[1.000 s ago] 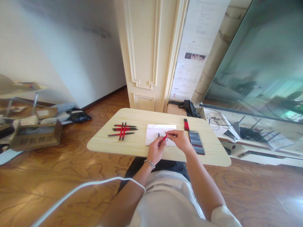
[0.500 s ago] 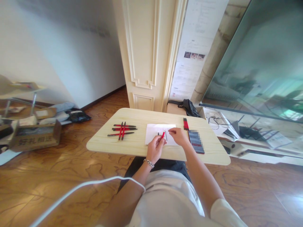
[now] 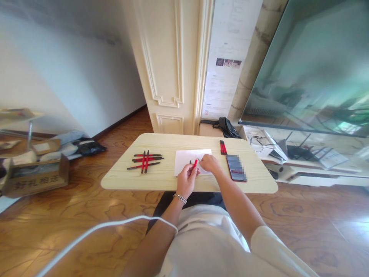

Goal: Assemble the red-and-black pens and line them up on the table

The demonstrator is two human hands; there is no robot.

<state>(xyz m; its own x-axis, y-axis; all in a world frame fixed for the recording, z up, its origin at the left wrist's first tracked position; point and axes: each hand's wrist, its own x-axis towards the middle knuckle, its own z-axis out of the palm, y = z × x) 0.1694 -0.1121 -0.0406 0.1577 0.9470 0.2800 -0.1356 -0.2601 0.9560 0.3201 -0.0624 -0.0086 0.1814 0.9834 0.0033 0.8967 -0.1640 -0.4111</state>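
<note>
My left hand [image 3: 186, 181] is closed around a red pen barrel [image 3: 195, 163], held tilted over a white sheet of paper [image 3: 181, 156]. Close beside it, my right hand [image 3: 211, 163] has its fingers pinched together at a thin dark stick [image 3: 198, 159] that looks like a pen refill; most of it is hidden behind the fingers. A small dark piece [image 3: 190, 162] shows on the paper by my left fingertips. To the left lie several red and black pens [image 3: 145, 161], some crossed over others.
Red pens [image 3: 223, 147] lie side by side at the table's back right, with a phone [image 3: 236, 169] just in front of them. The pale wooden table [image 3: 121, 179] has rounded corners. A white cable [image 3: 115, 222] runs to my left arm. A cardboard box [image 3: 37, 179] stands on the floor at left.
My right hand has moved left and closer to my left hand, covering the thin dark stick that showed on the paper. The red barrel stays in my left hand. The view has shifted slightly.
</note>
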